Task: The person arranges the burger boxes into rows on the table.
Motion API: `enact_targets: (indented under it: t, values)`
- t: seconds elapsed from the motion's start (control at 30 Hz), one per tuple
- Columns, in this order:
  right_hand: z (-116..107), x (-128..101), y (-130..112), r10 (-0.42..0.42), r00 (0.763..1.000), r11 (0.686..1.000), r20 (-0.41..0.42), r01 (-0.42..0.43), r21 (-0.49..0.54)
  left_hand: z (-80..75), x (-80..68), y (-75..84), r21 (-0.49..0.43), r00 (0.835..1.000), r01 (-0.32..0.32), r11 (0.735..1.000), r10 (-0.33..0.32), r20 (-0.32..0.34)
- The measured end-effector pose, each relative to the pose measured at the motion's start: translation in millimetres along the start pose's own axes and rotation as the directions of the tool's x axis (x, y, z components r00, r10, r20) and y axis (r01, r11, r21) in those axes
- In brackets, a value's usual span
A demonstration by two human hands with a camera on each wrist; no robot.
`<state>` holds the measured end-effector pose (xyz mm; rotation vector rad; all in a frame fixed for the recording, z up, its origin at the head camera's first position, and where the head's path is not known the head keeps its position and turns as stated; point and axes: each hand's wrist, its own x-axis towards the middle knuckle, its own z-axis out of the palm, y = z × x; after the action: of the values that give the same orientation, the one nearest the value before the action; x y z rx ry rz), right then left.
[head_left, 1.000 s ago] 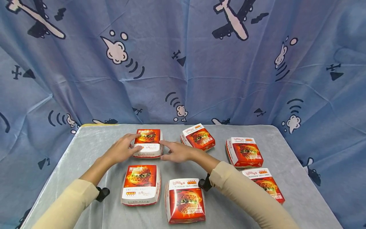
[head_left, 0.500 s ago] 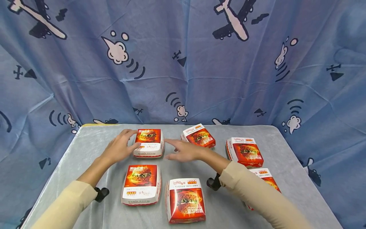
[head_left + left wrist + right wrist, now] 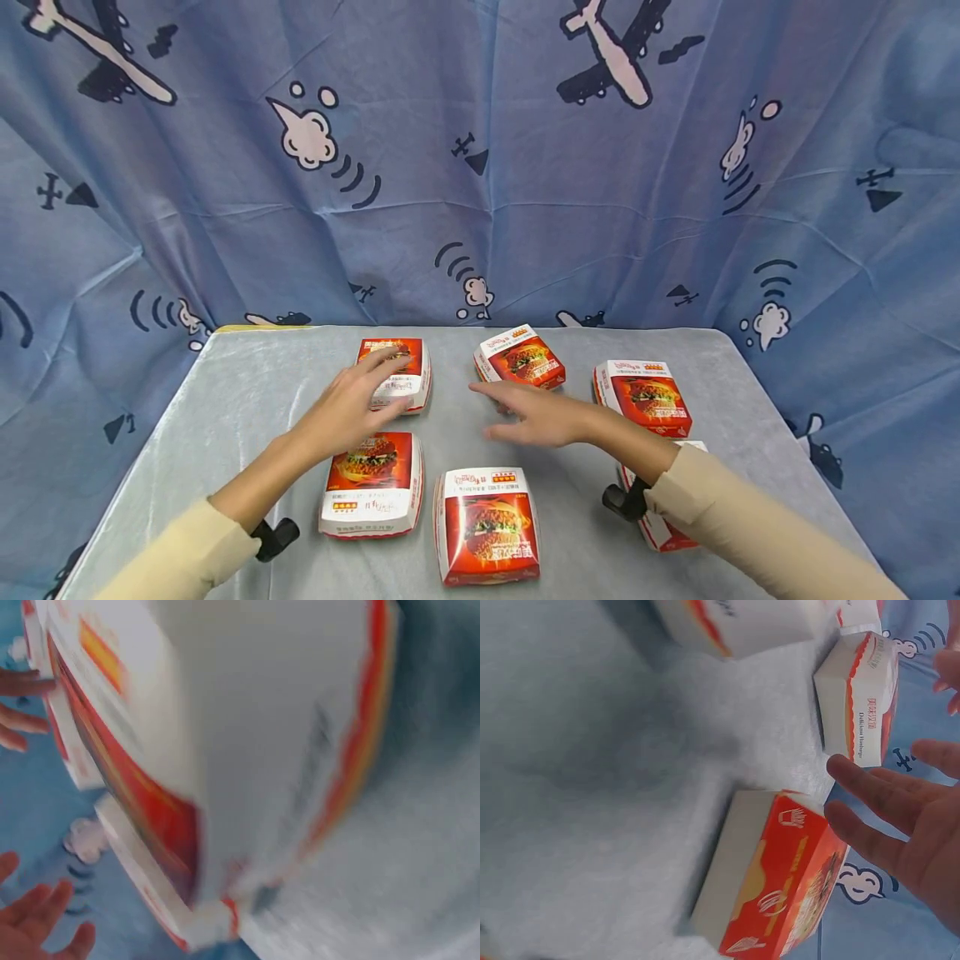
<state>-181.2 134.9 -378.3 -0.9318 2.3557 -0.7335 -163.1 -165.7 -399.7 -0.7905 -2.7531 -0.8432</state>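
Observation:
Seen from the head, my left hand (image 3: 348,408) hovers with spread fingers between two burger boxes. Its fingers overlap the back left burger box (image 3: 416,392); the front left burger box (image 3: 371,504) lies just below the wrist. My right hand (image 3: 536,414) hangs in the air, fingers extended and nothing in them. Closest to it is the angled back middle burger box (image 3: 528,362), partly covered by the hand. In the right wrist view, the right hand's fingers (image 3: 877,791) are loosely spread over a burger box (image 3: 769,877). A large blurred burger box (image 3: 247,735) fills much of the left wrist view.
Another burger box (image 3: 487,533) lies front middle. On the right are a burger box (image 3: 651,400) and one more burger box (image 3: 663,533), mostly behind the right forearm. A grey cloth covers the table (image 3: 247,379); a blue patterned curtain (image 3: 480,167) hangs behind it.
Both hands have left the back left box. The right hand has moved right and toward me; the left has lifted and come nearer, slightly right. The boxes appear nearly unmoved.

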Motion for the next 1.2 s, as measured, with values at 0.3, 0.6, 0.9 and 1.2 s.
enact_targets:
  t: [0.3,0.6,0.9,1.2]
  values:
    - [12,-28,11,0.029,0.999,0.998,0.039,-0.031,0.053,15.0,-6.9,35.3,-0.172,0.947,-0.055,0.984,0.106,0.304]
    - [23,-40,20,0.024,0.994,0.995,0.107,-0.034,0.096,27.0,-10.4,48.6,-0.264,0.874,-0.019,0.964,0.144,0.464]
    - [30,-41,23,0.030,0.984,0.992,0.174,-0.051,0.114,39.7,-12.9,52.4,-0.272,0.831,-0.062,0.960,0.200,0.519]
    - [34,-43,26,0.017,0.983,0.992,0.181,-0.038,0.117,42.6,-12.6,52.0,-0.265,0.818,-0.120,0.957,0.246,0.519]
